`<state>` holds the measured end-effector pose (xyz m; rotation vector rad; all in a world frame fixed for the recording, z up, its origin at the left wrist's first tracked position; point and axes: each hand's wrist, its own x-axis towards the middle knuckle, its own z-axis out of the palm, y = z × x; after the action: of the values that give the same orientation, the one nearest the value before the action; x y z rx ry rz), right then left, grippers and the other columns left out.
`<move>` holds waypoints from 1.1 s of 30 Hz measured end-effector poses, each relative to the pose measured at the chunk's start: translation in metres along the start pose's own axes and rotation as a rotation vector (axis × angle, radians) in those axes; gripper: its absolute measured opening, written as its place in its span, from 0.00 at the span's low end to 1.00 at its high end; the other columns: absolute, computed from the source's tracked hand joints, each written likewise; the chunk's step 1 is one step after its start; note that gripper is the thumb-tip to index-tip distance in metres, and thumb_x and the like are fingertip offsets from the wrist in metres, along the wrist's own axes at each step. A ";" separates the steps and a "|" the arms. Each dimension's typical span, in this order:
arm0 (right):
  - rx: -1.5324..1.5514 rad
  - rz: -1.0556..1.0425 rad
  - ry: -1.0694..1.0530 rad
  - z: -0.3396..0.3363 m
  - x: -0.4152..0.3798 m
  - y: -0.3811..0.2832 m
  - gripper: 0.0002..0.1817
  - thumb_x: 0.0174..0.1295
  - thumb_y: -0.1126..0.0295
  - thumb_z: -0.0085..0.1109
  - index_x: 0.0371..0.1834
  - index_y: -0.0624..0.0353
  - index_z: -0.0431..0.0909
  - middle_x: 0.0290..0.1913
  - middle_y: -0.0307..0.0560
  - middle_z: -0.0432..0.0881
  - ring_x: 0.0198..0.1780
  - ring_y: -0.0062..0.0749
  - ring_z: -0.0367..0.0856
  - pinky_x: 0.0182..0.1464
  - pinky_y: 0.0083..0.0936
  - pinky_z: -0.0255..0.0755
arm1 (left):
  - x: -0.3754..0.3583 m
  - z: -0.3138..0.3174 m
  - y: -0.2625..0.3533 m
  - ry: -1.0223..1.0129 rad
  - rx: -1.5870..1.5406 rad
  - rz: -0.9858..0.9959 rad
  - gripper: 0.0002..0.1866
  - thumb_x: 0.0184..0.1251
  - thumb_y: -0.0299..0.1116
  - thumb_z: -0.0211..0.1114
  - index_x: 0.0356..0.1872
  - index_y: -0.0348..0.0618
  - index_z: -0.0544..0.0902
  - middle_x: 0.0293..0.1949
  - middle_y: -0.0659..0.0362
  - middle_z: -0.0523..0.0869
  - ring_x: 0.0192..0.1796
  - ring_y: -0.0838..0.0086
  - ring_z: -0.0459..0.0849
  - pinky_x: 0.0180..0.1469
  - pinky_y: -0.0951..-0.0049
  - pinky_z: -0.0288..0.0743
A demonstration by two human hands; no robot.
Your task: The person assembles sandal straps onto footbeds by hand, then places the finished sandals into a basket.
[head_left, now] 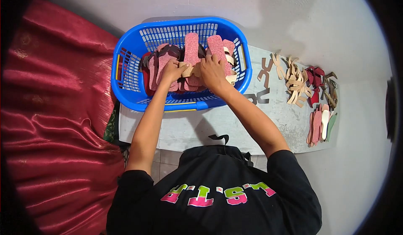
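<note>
A blue plastic basket (159, 106) holds several pink sandals with dark or cream straps. Inside it, a pink sandal (192, 46) with a tan woven band stands sole up between my hands. My left hand (171, 71) grips this sandal's tan end, thumb laid across it. A second pink sandal (215, 45) rises just to the right, and my right hand (213, 72) is closed over its lower part, next to the tan band. The undersides of my fingers are hidden. Dark-strapped sandals (168, 52) lie left of my left hand.
The basket stands on a grey table (176, 130) against a wall. To the right are a pile of beige strap pieces (297, 81), dark red straps (314, 84), brown cut pieces (265, 73) and several soles (317, 123). Red satin cloth (63, 121) hangs at left.
</note>
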<state>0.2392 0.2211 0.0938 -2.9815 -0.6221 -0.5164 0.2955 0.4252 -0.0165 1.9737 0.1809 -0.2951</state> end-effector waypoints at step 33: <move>0.225 -0.024 -0.163 -0.008 -0.009 0.033 0.25 0.53 0.60 0.69 0.55 0.54 0.79 0.52 0.44 0.78 0.56 0.42 0.75 0.53 0.42 0.69 | -0.041 -0.009 0.047 0.219 0.178 0.124 0.33 0.51 0.46 0.79 0.54 0.34 0.79 0.40 0.51 0.86 0.42 0.67 0.86 0.45 0.69 0.78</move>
<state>0.2424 0.1863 0.0994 -2.8229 -0.6796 -0.1900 0.2699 0.4148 0.0399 2.1825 0.1768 -0.0144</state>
